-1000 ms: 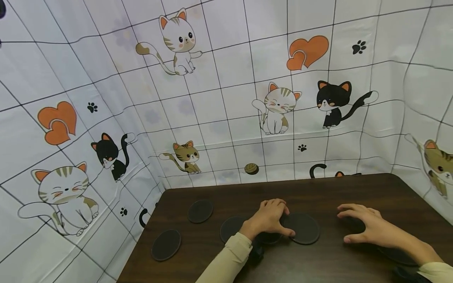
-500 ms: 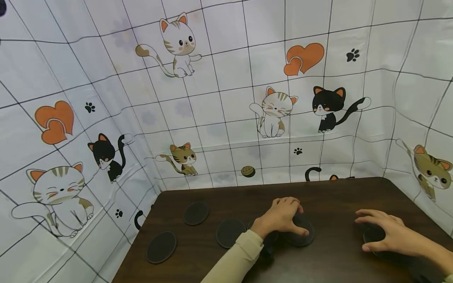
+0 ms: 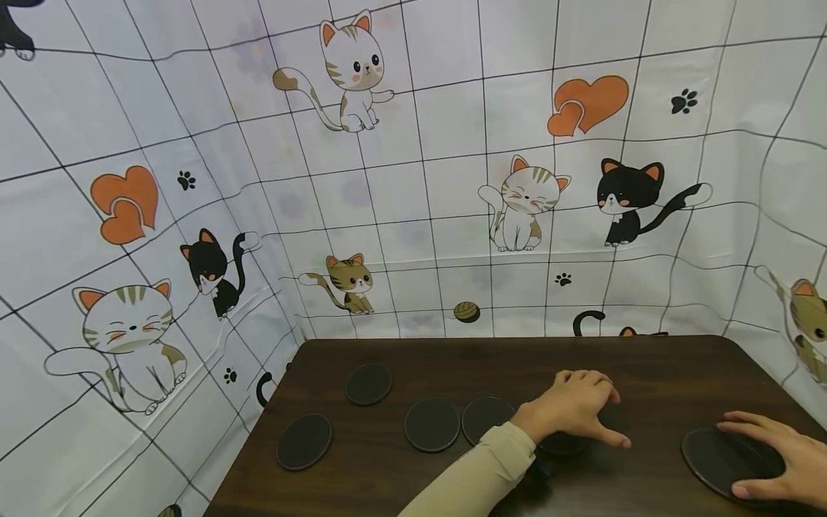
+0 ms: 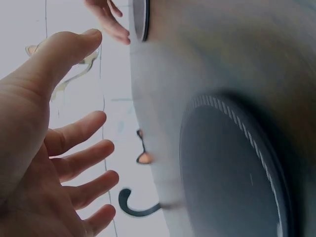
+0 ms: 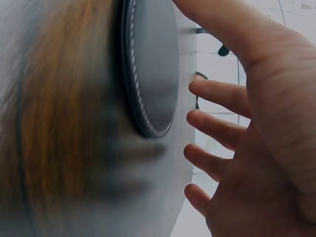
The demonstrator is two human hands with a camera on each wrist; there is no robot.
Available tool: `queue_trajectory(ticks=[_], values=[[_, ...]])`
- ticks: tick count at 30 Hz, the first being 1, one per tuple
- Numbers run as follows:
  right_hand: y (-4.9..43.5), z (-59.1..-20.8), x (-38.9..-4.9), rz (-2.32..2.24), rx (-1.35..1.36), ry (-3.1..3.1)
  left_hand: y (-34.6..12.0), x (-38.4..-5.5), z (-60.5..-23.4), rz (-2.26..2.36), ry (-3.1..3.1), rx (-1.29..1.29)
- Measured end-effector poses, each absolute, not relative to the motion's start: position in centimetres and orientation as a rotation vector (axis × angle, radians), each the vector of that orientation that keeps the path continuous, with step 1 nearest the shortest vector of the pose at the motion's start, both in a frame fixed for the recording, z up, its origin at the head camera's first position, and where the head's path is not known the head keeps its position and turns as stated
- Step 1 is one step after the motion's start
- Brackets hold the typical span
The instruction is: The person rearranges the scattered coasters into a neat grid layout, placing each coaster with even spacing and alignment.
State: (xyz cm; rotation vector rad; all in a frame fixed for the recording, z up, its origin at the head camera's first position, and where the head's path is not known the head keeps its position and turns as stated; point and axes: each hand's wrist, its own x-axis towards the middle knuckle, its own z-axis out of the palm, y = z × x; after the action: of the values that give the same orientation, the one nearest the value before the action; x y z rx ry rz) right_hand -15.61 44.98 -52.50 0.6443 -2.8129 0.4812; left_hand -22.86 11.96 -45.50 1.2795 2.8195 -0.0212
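Note:
Several round black coasters with stitched rims lie on a dark wooden table. My left hand hovers over one coaster, hiding much of it, fingers and thumb spread. In the left wrist view that hand holds nothing and stands apart from a stitched coaster. At the right, my right hand is spread over another coaster, thumb toward the front. The right wrist view has the right hand's fingers apart from the coaster, though the thumb tip is cut off by the frame.
Two coasters, one at the middle and one beside it, lie left of my left hand. Farther left are a back coaster and a front one. A cat-printed white sheet hangs behind the table.
Both hands have moved to the right over the table, uncovering the middle coasters. My right hand now hovers over the rightmost coaster. The coasters lie about where they were; the head view shifted slightly.

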Motion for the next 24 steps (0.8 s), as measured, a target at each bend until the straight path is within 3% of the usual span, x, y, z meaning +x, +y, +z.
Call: queue_trajectory(ticks=[16,24], values=[[50.6,-57.8,-15.8,0.374,0.664,-2.603,16.7,-22.9,-48.5,0.008,2.731,1.237],[50.2,-57.6,-15.6,0.423,0.745,-2.6,18.3,-22.7,-49.1,-0.073,2.757,1.22]])
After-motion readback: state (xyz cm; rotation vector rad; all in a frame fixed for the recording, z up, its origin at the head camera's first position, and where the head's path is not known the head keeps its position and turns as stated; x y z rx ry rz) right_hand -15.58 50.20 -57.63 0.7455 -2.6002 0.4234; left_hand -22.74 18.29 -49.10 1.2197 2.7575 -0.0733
